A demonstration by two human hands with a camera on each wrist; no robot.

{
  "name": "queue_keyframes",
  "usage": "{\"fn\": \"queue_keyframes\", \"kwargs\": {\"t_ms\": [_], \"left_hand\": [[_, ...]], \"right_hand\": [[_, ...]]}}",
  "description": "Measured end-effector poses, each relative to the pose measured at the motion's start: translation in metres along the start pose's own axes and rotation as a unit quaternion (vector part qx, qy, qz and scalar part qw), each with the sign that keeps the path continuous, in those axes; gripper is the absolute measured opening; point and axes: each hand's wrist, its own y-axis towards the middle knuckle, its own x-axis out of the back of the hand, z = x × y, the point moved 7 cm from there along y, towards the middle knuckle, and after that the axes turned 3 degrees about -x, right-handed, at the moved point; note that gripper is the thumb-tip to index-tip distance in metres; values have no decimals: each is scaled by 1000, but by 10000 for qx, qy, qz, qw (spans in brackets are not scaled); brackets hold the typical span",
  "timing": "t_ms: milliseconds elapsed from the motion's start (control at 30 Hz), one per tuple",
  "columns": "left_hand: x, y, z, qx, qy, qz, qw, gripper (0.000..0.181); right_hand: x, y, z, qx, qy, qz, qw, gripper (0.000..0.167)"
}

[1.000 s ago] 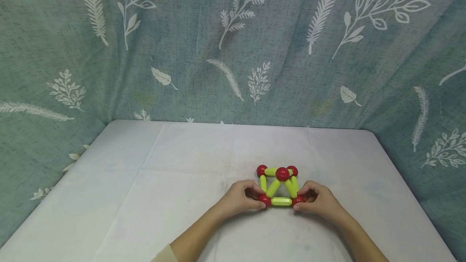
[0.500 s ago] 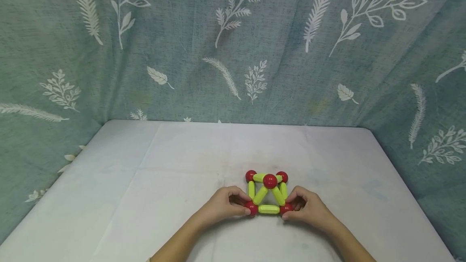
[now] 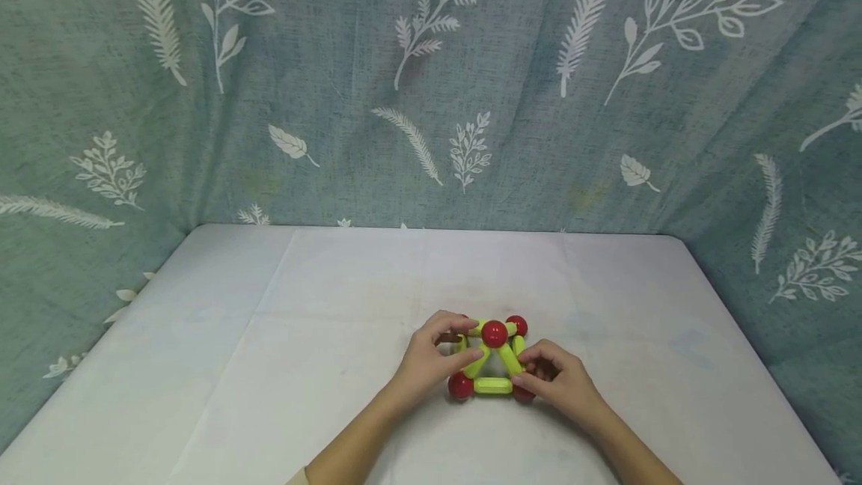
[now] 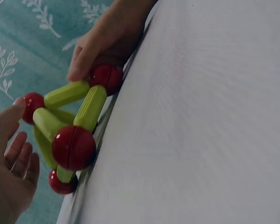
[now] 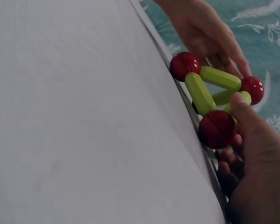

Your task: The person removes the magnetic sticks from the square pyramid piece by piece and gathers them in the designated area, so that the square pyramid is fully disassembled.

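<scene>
A pyramid-shaped ball-and-stick building toy [image 3: 494,385] of yellow-green sticks and red balls stands on the white-covered table. Its top ball [image 3: 494,334] sits above the square base. My left hand [image 3: 431,354] is at the toy's left side, thumb and fingers spread apart, the fingertips close to the top ball. In the left wrist view a fingertip overlaps that ball [image 4: 33,107]; whether it presses is unclear. My right hand [image 3: 562,380] pinches the front right corner, its thumb on the sloping stick [image 5: 245,97]. That corner's ball is partly covered, and the left hand mostly hides the back left ball.
The white cloth [image 3: 323,365] covers the tabletop around the toy. A green-blue curtain [image 3: 337,96] with white leaf prints hangs behind the table and along both sides.
The toy first shifted left and nearer in view, both hands on its front balls. Since then my left hand has let go and risen towards the top; the right thumb moved up to the stick.
</scene>
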Motion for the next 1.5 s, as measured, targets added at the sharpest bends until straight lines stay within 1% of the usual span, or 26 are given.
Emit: {"fn": "queue_keyframes", "kwargs": {"t_ms": [67, 133, 200, 233, 333, 433, 600, 667, 733, 900, 967, 1067, 1167, 1300, 1367, 1433, 1500], "left_hand": [[-5, 4, -2, -98, 100, 13, 9999, 39], [-10, 7, -4, -151, 153, 97, 9997, 44], [-15, 9, -5, -171, 112, 183, 9996, 46], [-16, 10, -5, -163, 75, 203, 9996, 45], [-19, 11, -3, -121, -9, 213, 9997, 44], [-20, 12, -2, -104, -67, 182, 9998, 43], [-21, 13, -1, -56, -177, 172, 9997, 45], [-21, 13, -1, -27, -189, 171, 9997, 45], [-21, 13, -1, 0, -195, 182, 9996, 44], [-18, 13, -1, -34, -166, 31, 9999, 44], [-16, 13, -1, -59, -168, -22, 9998, 44], [-14, 13, 1, -12, -265, -39, 9996, 44], [-13, 14, 4, 149, -383, -73, 9991, 45], [-11, 16, 7, 322, -494, -92, 9982, 45], [-10, 16, 8, 333, -546, -50, 9979, 46], [-10, 16, 9, 362, -612, 33, 9975, 46], [-10, 17, 10, 402, -676, 179, 9967, 47]], "right_hand": [[-3, 2, 7, 396, 14, -171, 9991, 23], [-7, 3, 18, 731, 5, -252, 9970, 25], [-10, 3, 30, 938, -82, -233, 9953, 25], [-11, 3, 35, 942, -164, -216, 9952, 24], [-14, 4, 46, 804, -303, -138, 9962, 21], [-13, 4, 44, 512, -310, -139, 9981, 18], [-14, 4, 19, 39, -224, -227, 9995, 18], [-15, 4, 9, -128, -171, -215, 9995, 18], [-15, 3, 4, -231, -65, -164, 9996, 16], [-13, 2, 5, -170, 284, -55, 9994, 15], [-11, 0, 5, -204, 443, -18, 9988, 16], [-9, -1, 2, -325, 661, 109, 9972, 18], [-10, -1, -1, -393, 994, 306, 9938, 20], [-12, -2, -2, -235, 1253, 506, 9905, 21], [-12, -2, 0, -86, 1219, 526, 9911, 22], [-10, -2, 4, 132, 1243, 546, 9907, 21], [-6, -2, 7, 215, 1211, 474, 9913, 18]]}}
